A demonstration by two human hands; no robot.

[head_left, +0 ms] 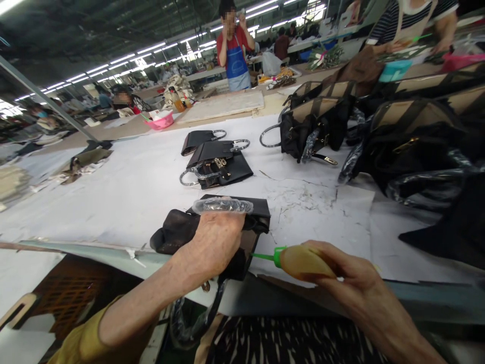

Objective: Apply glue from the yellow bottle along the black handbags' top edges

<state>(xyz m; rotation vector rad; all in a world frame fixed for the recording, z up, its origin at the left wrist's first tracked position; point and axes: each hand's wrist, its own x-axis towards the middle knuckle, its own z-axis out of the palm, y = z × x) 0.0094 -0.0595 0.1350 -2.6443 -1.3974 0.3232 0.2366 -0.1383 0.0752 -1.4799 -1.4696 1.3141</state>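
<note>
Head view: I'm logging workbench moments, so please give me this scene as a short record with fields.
Left hand: on the black bag, grip partly hidden
Right hand: holding the squeeze bottle
Nozzle: green, pointing at the bag; contact unclear
Work surface: white-covered table
Beyond the bag: two further bags
Right side: black-and-tan bags
Background: person in a blue apron; pink bowl
</note>
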